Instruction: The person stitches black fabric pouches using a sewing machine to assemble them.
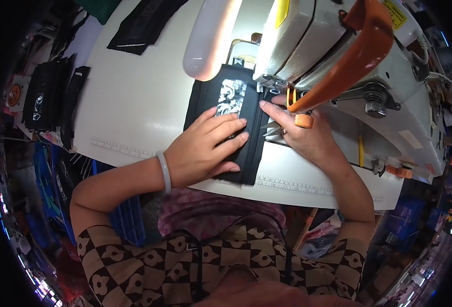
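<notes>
The black fabric is laid on the white table, its upper right edge beside the presser foot. It is pressed flat, not grasped, by the left hand, whose fingers are spread near the printed panel. In the right hand, snips are held with the blades parted, and the index finger is extended to the fabric. The layers are best kept smooth under light pressure from 2 hands, the edge straight, fingertips and blades clear of the foot.
</notes>
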A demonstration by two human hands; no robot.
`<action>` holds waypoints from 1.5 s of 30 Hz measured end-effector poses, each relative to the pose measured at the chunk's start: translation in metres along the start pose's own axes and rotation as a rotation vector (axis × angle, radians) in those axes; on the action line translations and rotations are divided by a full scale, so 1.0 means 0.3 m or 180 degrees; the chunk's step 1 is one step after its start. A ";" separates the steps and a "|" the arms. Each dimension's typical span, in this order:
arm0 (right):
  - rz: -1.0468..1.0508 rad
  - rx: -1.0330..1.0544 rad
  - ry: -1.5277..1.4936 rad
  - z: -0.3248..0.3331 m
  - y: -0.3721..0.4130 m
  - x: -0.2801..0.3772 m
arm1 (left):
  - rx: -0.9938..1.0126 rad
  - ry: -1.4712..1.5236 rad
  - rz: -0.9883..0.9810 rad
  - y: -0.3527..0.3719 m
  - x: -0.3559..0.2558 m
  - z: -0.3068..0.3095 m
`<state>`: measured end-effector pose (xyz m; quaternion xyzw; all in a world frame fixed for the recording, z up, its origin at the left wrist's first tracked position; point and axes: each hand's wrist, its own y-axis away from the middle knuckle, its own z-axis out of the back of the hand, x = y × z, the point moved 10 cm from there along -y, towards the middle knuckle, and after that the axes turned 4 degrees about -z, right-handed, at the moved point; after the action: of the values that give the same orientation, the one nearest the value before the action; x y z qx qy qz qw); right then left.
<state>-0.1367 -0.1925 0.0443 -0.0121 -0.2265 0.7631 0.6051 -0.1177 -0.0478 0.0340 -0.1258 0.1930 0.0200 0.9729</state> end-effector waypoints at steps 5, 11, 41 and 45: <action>0.0265 0.0024 -0.0187 0.020 0.023 0.042 | -0.0077 -0.0022 0.0034 -0.072 0.069 0.003; 0.0561 0.0359 -0.0516 -0.002 0.058 0.079 | -0.0344 -0.0031 0.0095 -0.131 0.153 0.031; -0.0584 0.0427 0.0025 -0.089 0.034 -0.083 | 0.0017 -0.0328 0.0142 -0.291 0.428 0.078; -0.0441 0.0419 0.0031 -0.046 0.015 -0.031 | 0.0348 -0.0722 0.0838 -0.183 0.339 0.087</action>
<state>-0.1343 -0.1973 0.0279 0.0396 -0.1733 0.7327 0.6570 -0.0091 -0.0952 0.0317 -0.0432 0.0975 0.1507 0.9828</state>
